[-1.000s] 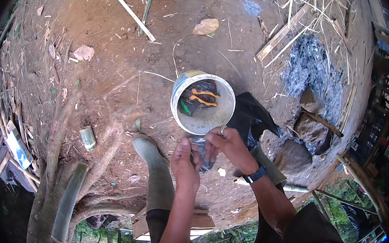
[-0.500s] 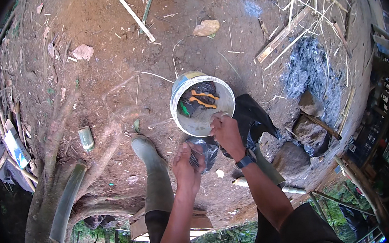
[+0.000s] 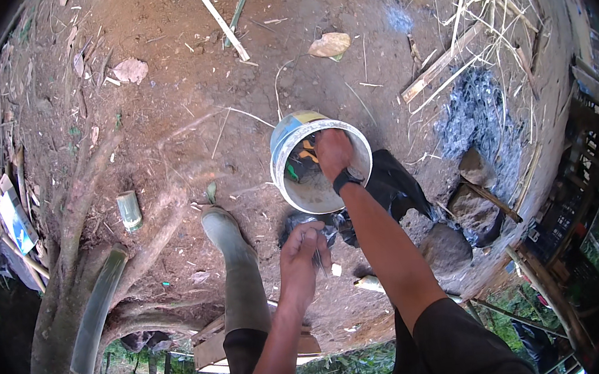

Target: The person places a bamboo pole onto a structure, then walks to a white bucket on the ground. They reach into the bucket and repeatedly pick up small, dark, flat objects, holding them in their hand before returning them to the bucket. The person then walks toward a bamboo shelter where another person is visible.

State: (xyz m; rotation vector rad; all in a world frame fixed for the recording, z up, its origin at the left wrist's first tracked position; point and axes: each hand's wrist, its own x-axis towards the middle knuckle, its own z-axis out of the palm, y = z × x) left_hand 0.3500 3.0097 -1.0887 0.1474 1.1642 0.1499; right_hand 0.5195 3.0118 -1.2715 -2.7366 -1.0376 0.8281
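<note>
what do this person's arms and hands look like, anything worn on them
The right hand is ungloved, with a dark wristwatch on its wrist; a plain dark sleeve covers the arm nearer the body, leaving the forearm uncovered. The left hand is ungloved too, with no watch on its wrist, and no sleeve shows on that arm.

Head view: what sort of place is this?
Looks like an outdoor yard or camp, probably rural: bare dirt ground, exposed tree roots, and a patch of grey ash with stones beside it.
</note>
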